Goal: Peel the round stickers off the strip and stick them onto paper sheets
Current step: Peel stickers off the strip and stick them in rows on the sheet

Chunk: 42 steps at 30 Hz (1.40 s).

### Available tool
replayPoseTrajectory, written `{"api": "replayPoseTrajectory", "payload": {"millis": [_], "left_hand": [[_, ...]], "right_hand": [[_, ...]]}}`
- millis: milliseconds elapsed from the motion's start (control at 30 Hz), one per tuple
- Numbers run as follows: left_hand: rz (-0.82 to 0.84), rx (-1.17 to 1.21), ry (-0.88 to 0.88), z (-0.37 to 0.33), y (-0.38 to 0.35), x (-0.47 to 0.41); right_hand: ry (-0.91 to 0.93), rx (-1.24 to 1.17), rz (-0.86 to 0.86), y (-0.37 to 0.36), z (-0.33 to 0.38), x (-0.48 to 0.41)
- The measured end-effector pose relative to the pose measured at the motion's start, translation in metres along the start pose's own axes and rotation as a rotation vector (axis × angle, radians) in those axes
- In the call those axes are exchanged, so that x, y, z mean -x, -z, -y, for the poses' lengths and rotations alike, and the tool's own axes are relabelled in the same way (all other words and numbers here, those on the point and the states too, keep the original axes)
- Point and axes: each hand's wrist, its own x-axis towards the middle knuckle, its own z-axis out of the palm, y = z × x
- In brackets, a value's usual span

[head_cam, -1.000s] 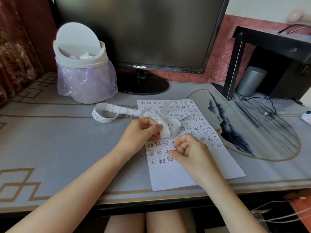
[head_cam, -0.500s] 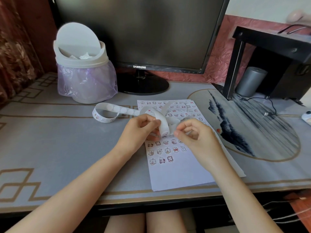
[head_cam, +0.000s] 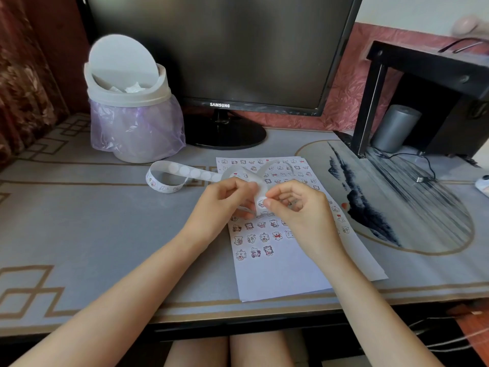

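Observation:
A long white sticker strip (head_cam: 182, 172) loops across the desk from the left and curls up over a paper sheet (head_cam: 280, 271). The sheet lies in front of me and carries rows of several small cartoon stickers. My left hand (head_cam: 225, 205) grips the strip just above the sheet, fingers curled round it. My right hand (head_cam: 299, 207) pinches a round sticker (head_cam: 261, 203) on the strip between thumb and forefinger, right beside the left fingertips. Both hands hover over the upper middle of the sheet and hide part of it.
A white swing-lid bin (head_cam: 129, 102) with a purple bag stands at the back left. A black monitor (head_cam: 219, 49) stands behind the sheet. A black shelf (head_cam: 423, 83) and a grey cylinder (head_cam: 395, 127) are at the right, with a cable (head_cam: 420, 178) on the desk mat.
My right hand rose from the lower rows of the sheet to the strip held by my left hand and now pinches a sticker there. The left hand stayed nearly still.

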Motion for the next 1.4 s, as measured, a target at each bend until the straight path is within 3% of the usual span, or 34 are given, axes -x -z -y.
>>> {"api": "replayPoseTrajectory", "payload": {"millis": [1000,1167,1400], "left_hand": [[-0.019,-0.108,0.06,0.004,0.001,0.0],[-0.017,-0.099,0.097,0.005,0.001,0.0],[-0.007,-0.116,0.112,0.007,0.001,-0.001]], "right_hand": [[0.11,0.162,0.023,0.004,0.0,0.012],[-0.05,-0.028,0.098,0.016,0.009,0.02],[-0.322,-0.072,0.209,0.032,0.004,0.032]]}}
